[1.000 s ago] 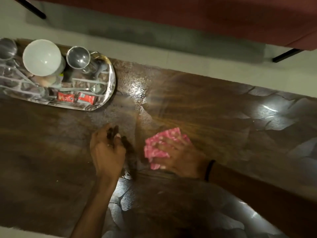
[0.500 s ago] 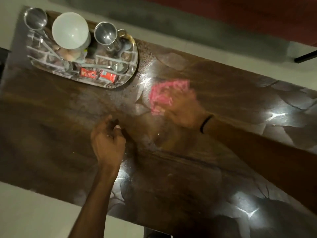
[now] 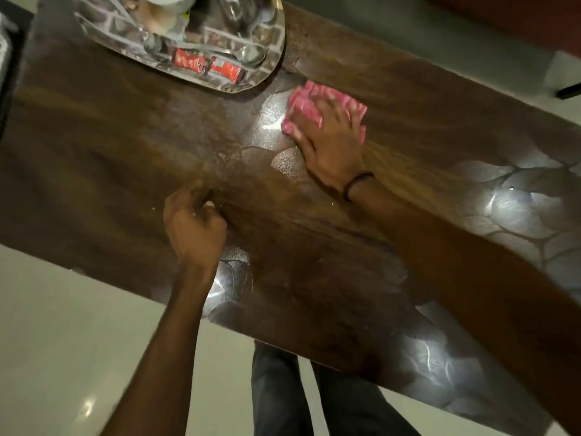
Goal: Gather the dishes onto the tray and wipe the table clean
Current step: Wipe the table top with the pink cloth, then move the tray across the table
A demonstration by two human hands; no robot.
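At the far left corner of the desk (image 3: 94,146) sits the steel tray (image 3: 270,70), and I judge the gathering part done: every dish I can see is already on it, and the rest of the desk top carries no dishes. The tray is cut off by the top of the view, so my count is partial: one white bowl (image 3: 163,0), at least one steel cup (image 3: 232,7), one spoon (image 3: 251,53) and two red packets (image 3: 207,65) lying end to end near the tray's near rim.

Toward the middle of the desk, nearer the near edge, my left hand (image 3: 195,228) rests on the wood with the fingers curled in; a small pale bit shows at my fingertips, but I cannot tell whether I am pinching it.

Further right, just beside the tray's right end, my right hand (image 3: 330,143) is spread flat, pressing the one pink cloth (image 3: 317,102) against the desk. Wiping is what remains, I think: the surface around the cloth looks streaked, and the left stretch and far right end are probably unwiped.
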